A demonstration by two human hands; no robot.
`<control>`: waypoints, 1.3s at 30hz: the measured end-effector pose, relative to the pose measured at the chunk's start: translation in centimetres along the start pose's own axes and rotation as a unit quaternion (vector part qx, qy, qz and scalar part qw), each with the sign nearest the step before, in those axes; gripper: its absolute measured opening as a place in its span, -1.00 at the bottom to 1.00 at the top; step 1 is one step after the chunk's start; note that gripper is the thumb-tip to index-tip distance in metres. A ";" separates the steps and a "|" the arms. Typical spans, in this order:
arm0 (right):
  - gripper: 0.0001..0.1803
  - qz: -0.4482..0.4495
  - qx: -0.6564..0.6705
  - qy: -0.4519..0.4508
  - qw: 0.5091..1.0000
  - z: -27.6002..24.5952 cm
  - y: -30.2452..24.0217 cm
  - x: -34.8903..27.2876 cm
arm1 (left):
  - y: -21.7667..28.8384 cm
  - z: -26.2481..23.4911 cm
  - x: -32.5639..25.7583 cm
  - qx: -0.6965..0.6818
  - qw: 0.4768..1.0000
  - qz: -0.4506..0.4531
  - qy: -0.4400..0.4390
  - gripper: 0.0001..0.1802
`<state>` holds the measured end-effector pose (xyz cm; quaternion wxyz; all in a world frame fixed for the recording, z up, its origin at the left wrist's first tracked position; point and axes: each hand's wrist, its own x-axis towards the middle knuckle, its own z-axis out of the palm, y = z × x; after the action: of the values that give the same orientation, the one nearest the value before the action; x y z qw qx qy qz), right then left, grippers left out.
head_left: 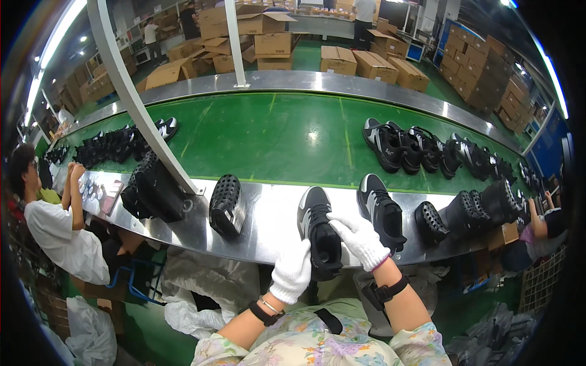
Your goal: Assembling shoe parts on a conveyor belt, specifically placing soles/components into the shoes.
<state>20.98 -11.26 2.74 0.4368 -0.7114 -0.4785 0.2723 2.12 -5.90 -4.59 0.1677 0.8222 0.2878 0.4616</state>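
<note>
As hands point(292, 271) point(361, 239) touch one shoe point(315, 204), lettered shoe point(384, 145) beyond

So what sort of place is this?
It looks like a shoe factory, maybe the part where shoes get checked or packed. Black shoes stand in rows on a long green surface, perhaps a conveyor belt, and lots of cardboard boxes sit beyond it.

One fisheye (head-worn) looks down from close above the workbench point(265, 213).
</note>
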 end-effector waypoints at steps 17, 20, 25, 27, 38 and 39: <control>-0.12 0.036 -0.314 -0.109 0.943 -8.4 -3.0 -7.3 | 1.2 3.7 8.0 0.053 0.962 -0.161 -0.213 -0.32; -0.10 0.038 -0.366 -0.143 0.919 -5.9 -5.5 -4.6 | 0.3 6.6 8.5 0.037 0.972 -0.121 -0.199 -0.27; -0.57 -0.065 -0.412 -0.117 0.901 -4.8 -1.4 2.0 | -3.3 6.7 5.3 -0.111 0.975 -0.076 -0.175 -0.46; -0.64 -0.072 -0.388 -0.103 0.913 -5.2 -2.2 5.0 | -2.5 3.6 4.6 -0.112 0.977 -0.167 -0.073 -0.50; -0.52 -0.155 -0.275 0.067 0.946 -3.9 2.4 23.1 | -4.5 1.4 1.9 0.030 0.992 -0.072 -0.094 -0.75; -0.51 -0.134 -0.312 0.056 0.939 -5.7 2.3 23.6 | -4.3 1.0 2.3 0.027 0.991 -0.080 -0.105 -0.78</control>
<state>35.85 7.97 4.09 0.2510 -0.7554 -0.6052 0.0081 2.57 -1.16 -5.88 0.2108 0.8445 0.3462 0.3500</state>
